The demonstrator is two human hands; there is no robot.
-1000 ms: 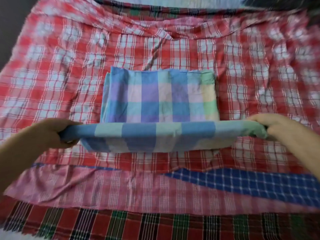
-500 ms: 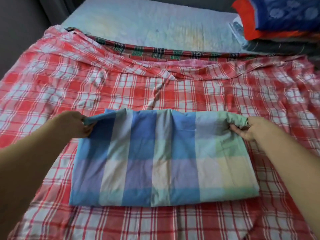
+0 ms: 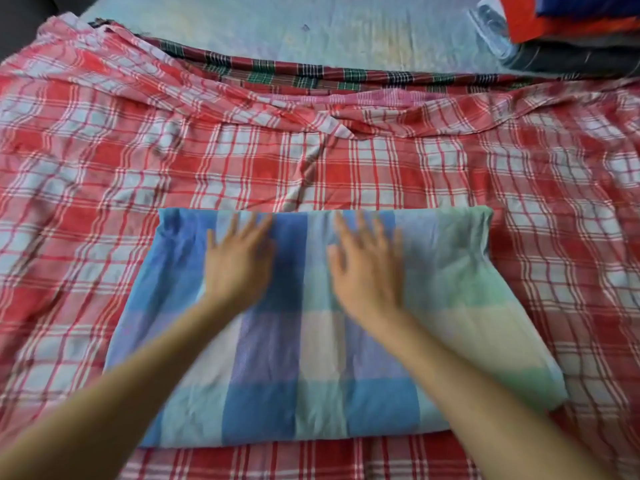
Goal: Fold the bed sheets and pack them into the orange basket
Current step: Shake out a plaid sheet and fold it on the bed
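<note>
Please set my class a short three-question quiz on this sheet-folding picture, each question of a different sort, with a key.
1. True or false: the left hand and the right hand both rest, fingers straight, on the folded blue checked sheet.
2. What lies directly beneath that sheet? A. the red checked sheet B. a bare floor C. a wooden table
3. Fill in: the blue checked sheet's green end lies towards the person's ____ side.
Key: 1 true; 2 A; 3 right.
</note>
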